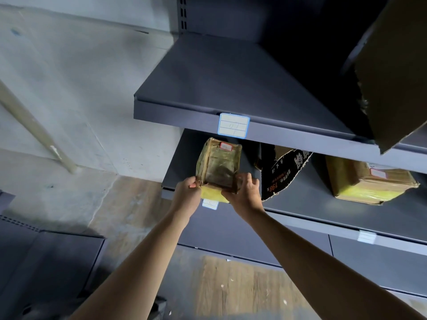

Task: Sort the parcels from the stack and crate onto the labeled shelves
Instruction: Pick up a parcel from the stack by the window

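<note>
1. Head view: both hands hold a small taped cardboard parcel (218,165) at the left end of the lower shelf (312,204), its near end sticking out past the shelf's front edge
2. The left hand (187,195) pinches the parcel's near left corner, fingers curled round it
3. The right hand (242,192) grips the near right side, thumb on top and fingers wrapped round the edge
4. Whether the parcel rests on the shelf or is held just above it cannot be told
5. On the same shelf, to the right, lie a torn black package (282,174) and, farther along, a cardboard box with yellow tape (367,183)
6. The upper shelf (219,84) carries a blue-edged label (233,125) on its front lip, directly above the parcel
7. A large cardboard box (397,65) juts over that shelf's right end
</note>
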`<state>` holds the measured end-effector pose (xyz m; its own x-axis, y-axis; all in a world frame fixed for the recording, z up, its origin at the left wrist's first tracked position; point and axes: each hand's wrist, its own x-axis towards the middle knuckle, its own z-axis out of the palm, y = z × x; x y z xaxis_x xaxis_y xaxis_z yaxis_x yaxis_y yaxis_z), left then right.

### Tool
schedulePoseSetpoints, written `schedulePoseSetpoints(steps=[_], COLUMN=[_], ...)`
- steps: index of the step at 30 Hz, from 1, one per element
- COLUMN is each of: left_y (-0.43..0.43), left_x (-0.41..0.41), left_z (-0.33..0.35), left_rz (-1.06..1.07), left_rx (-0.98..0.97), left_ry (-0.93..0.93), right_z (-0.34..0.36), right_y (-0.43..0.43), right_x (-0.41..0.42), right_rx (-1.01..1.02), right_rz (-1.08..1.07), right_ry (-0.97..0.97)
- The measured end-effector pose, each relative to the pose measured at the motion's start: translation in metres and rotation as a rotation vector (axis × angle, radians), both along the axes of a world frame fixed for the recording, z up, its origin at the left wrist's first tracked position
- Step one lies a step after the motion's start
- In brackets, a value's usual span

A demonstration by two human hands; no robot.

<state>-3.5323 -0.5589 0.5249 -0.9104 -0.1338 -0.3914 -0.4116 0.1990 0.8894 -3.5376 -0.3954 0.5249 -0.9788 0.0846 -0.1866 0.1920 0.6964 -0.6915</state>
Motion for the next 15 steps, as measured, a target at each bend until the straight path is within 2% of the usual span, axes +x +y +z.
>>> schedulePoseSetpoints(steps=[4,11,15], left_y=[-0.007,0.002,-0.002], left_x=[-0.035,-0.067,-0.054], left_z=[-0.014,0.007,0.004], left_rz=[0.059,-0.194,-0.187], left_rx=[-0.017,-0.14,-0.139], left_ry=[0.002,0.042,0.033], right_z=[-0.007,-0.016,-0.017], right_y=[-0.004,-0.007,-0.009], right_x=[-0.025,-0.057,-0.045], right_rx=[-0.102,-0.192,-0.27], right_rz=[-0.103,-0.08,-0.11], right_ry=[0.01,-0.04,-0.152])
